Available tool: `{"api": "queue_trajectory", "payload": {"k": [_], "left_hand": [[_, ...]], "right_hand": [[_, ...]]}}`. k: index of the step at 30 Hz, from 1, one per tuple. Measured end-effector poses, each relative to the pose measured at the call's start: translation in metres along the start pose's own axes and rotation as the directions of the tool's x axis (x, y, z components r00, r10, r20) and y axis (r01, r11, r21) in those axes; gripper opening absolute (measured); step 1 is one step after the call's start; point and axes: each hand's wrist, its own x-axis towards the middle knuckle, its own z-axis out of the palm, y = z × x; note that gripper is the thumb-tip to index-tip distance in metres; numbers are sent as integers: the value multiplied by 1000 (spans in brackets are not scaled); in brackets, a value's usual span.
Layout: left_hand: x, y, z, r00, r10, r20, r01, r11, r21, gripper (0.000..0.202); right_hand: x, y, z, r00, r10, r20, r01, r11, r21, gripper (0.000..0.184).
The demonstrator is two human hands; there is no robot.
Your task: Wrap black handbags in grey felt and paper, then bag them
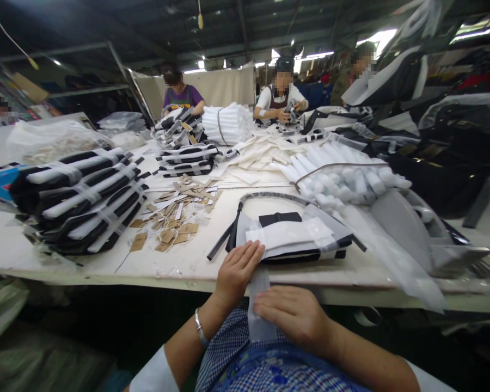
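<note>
A black handbag (pixel 347 245) with a wrapped handle lies at the table's front edge, with white foam sheet (pixel 298 237) across it. My left hand (pixel 237 275) rests on the bag's near left corner, its fingers straight, side by side and lying flat. From beneath that corner a translucent plastic strip (pixel 259 283) hangs over the edge towards my lap. My right hand (pixel 298 316) is closed on this strip, fingers bent across it; its thumb is hidden.
Wrapped black bags (pixel 85 201) are stacked at the left. Brown tags (pixel 175 228) lie loose beside them. White foam rolls (pixel 338 174) are bundled at the right, near a grey piece (pixel 408 228). Across the table, co-workers handle items, one in a purple top (pixel 194 97).
</note>
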Motion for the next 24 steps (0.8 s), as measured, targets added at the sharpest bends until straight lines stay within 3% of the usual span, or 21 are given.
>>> {"api": "queue_trajectory", "payload": {"k": [4, 9, 16, 19, 24], "left_hand": [[2, 2, 1, 1000, 2, -14, -2, 1000, 22, 40], [4, 3, 0, 997, 7, -80, -5, 1000, 25, 38], [1, 5, 0, 999, -24, -29, 23, 999, -40, 36], [0, 5, 1, 1000, -20, -11, 20, 1000, -8, 39], [1, 8, 0, 999, -32, 2, 32, 999, 2, 41]], "right_hand": [[30, 12, -12, 998, -68, -7, 67, 996, -52, 21], [49, 30, -20, 997, -60, -50, 55, 993, -107, 22], [59, 71, -18, 978, 180, -104, -192, 974, -119, 35], [63, 89, -11, 926, 366, -87, -374, 921, -110, 33], [67, 112, 1, 765, 639, 83, -619, 765, -178, 19]]}}
